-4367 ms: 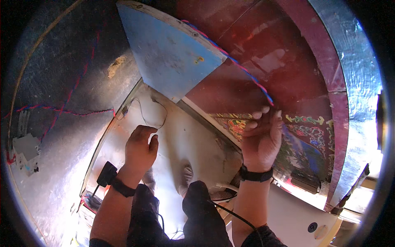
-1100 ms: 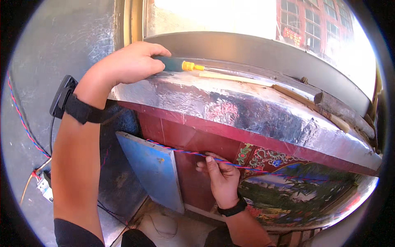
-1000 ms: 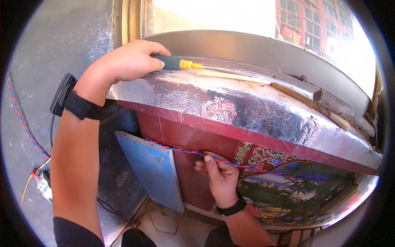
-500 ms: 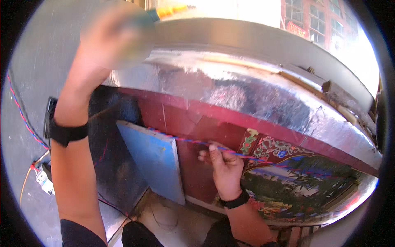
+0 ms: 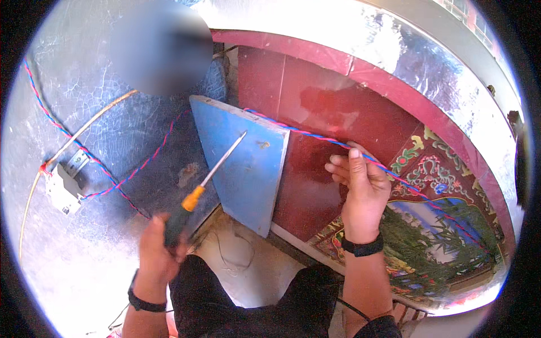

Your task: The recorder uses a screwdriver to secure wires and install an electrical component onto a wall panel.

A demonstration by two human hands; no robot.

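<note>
My left hand [image 5: 153,248], low at the left, is closed round the dark handle of a screwdriver [image 5: 193,198]. The screwdriver has a yellow collar, and its metal shaft points up and right across a blue board [image 5: 242,169]. In my right hand [image 5: 366,194] a twisted red-and-blue wire [image 5: 313,135] is pinched between thumb and fingers. From the top of the blue board the wire runs to this hand, then on over a painted panel [image 5: 406,236] at the right.
On the grey wall at the left sits a small white circuit breaker [image 5: 63,191]. A yellowish cable [image 5: 93,121] and more twisted wire [image 5: 152,160] run beside it. A dark red panel [image 5: 315,90] stands behind the blue board, under a shiny curved ledge [image 5: 417,50].
My left hand has come down from the upper left to the lower left with the screwdriver. My right hand keeps its hold on the wire; the whole view has shifted.
</note>
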